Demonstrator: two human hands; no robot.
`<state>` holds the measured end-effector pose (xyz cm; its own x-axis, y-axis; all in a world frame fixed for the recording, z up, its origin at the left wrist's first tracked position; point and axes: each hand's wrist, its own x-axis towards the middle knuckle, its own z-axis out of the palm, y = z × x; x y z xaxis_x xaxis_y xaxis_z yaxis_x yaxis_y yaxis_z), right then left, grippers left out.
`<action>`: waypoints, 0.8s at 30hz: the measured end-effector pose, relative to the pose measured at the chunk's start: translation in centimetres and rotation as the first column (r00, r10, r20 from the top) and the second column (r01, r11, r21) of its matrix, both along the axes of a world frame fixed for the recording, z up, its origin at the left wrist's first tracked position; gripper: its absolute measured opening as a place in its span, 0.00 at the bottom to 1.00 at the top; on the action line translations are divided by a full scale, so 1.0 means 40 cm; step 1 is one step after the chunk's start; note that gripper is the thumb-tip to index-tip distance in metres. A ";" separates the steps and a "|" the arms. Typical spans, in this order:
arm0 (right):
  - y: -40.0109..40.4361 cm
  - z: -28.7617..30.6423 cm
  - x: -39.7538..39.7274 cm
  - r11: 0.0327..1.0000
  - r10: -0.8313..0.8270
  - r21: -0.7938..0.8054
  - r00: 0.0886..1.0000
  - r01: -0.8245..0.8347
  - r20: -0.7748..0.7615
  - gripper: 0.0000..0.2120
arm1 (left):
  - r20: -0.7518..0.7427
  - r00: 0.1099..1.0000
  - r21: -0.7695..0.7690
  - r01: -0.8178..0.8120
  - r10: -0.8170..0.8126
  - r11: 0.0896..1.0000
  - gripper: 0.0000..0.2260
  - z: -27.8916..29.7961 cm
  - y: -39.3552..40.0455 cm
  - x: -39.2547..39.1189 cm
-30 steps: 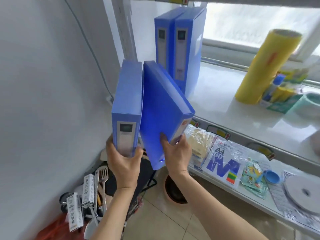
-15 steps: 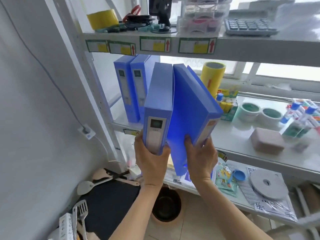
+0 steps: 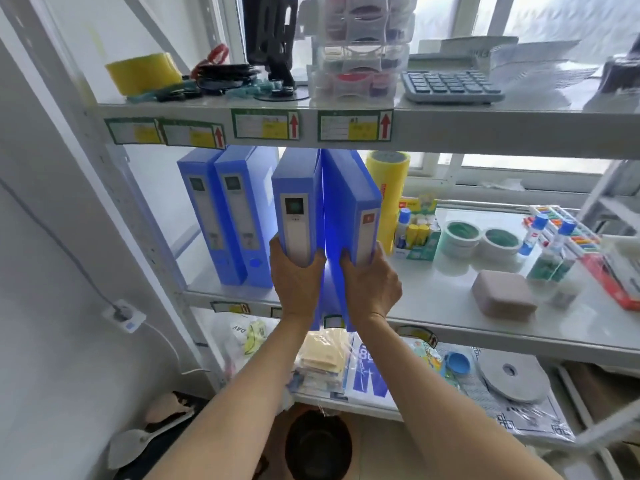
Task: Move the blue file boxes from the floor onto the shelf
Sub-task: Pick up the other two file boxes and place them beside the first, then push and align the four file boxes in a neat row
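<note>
Two blue file boxes [image 3: 239, 216] stand upright at the left end of the white middle shelf [image 3: 433, 306]. Just right of them I hold two more, spines facing me. My left hand [image 3: 296, 275] grips the bottom of the left blue file box [image 3: 298, 206], which is upright. My right hand [image 3: 370, 282] grips the right blue file box [image 3: 349, 216], which leans right at the top and hangs lower, its bottom edge below the shelf's front lip. Both held boxes are at the shelf's front edge, their tops just under the upper shelf.
A yellow roll [image 3: 388, 192] stands right behind the held boxes, with glue bottles [image 3: 415, 230], tape rolls [image 3: 462, 233] and a pinkish block [image 3: 504, 297] further right. The upper shelf [image 3: 485, 129] carries a calculator [image 3: 450, 86] and clear drawers [image 3: 360, 50]. A dark bucket [image 3: 317, 445] sits on the floor.
Both hands have lifted the two boxes up and forward to the middle shelf. The boxes have come closer together and more upright. My view has tilted upward.
</note>
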<state>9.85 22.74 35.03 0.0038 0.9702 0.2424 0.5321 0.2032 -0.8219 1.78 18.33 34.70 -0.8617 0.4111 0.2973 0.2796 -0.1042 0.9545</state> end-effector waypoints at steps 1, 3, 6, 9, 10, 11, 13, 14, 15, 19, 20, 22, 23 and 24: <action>0.011 0.000 -0.022 1.000 0.003 0.009 1.000 -0.003 -0.007 0.20 | 0.003 1.000 -0.002 0.009 -0.009 1.000 0.27 -0.003 0.016 -0.025; 0.034 -0.001 -0.065 1.000 0.002 0.005 0.999 -0.001 -0.036 0.18 | -0.001 0.999 -0.013 0.036 -0.036 0.999 0.26 -0.010 0.044 -0.070; 0.067 -0.006 -0.127 1.000 -0.016 -0.016 0.998 0.015 -0.065 0.17 | -0.031 0.994 -0.011 0.102 -0.102 0.995 0.27 -0.020 0.082 -0.124; 0.096 -0.018 -0.183 1.000 0.007 -0.002 0.997 -0.007 -0.071 0.20 | -0.041 0.989 -0.014 0.144 -0.145 0.989 0.26 -0.027 0.120 -0.170; 0.105 -0.023 -0.198 1.000 0.028 0.008 0.998 -0.027 -0.059 0.21 | -0.040 0.987 -0.015 0.153 -0.154 0.988 0.27 -0.029 0.131 -0.185; 0.112 -0.027 -0.212 0.999 0.044 0.017 0.998 -0.044 -0.048 0.23 | -0.036 0.986 -0.015 0.163 -0.164 0.986 0.27 -0.029 0.141 -0.198; 0.125 -0.035 -0.232 0.997 0.079 0.026 0.995 -0.078 -0.057 0.26 | -0.035 0.983 -0.035 0.179 -0.180 0.983 0.27 -0.031 0.157 -0.224; 0.129 -0.040 -0.240 0.994 0.107 0.023 0.992 -0.105 -0.072 0.28 | -0.034 0.980 -0.055 0.192 -0.194 0.980 0.28 -0.033 0.163 -0.237; 0.130 -0.047 -0.246 0.991 0.137 0.013 0.986 -0.137 -0.090 0.30 | -0.032 0.976 -0.079 0.211 -0.214 0.974 0.28 -0.037 0.169 -0.251; 0.129 -0.084 -0.262 0.977 0.201 -0.050 0.971 -0.209 -0.130 0.36 | -0.037 0.954 -0.166 0.287 -0.297 0.943 0.34 -0.058 0.178 -0.288; 0.131 -0.094 -0.266 0.976 0.203 -0.061 0.972 -0.211 -0.120 0.37 | -0.036 0.951 -0.185 0.295 -0.306 0.937 0.36 -0.059 0.177 -0.292; 0.136 -0.107 -0.276 0.976 0.201 -0.063 0.973 -0.209 -0.110 0.37 | -0.009 0.949 -0.199 0.307 -0.315 0.931 0.36 -0.058 0.180 -0.297; 0.138 -0.110 -0.283 0.976 0.200 -0.065 0.973 -0.208 -0.113 0.37 | 0.013 0.948 -0.199 0.313 -0.317 0.929 0.35 -0.055 0.181 -0.301; 0.138 -0.111 -0.290 0.975 0.203 -0.070 0.972 -0.212 -0.117 0.37 | 0.033 0.947 -0.203 0.319 -0.319 0.926 0.33 -0.051 0.181 -0.304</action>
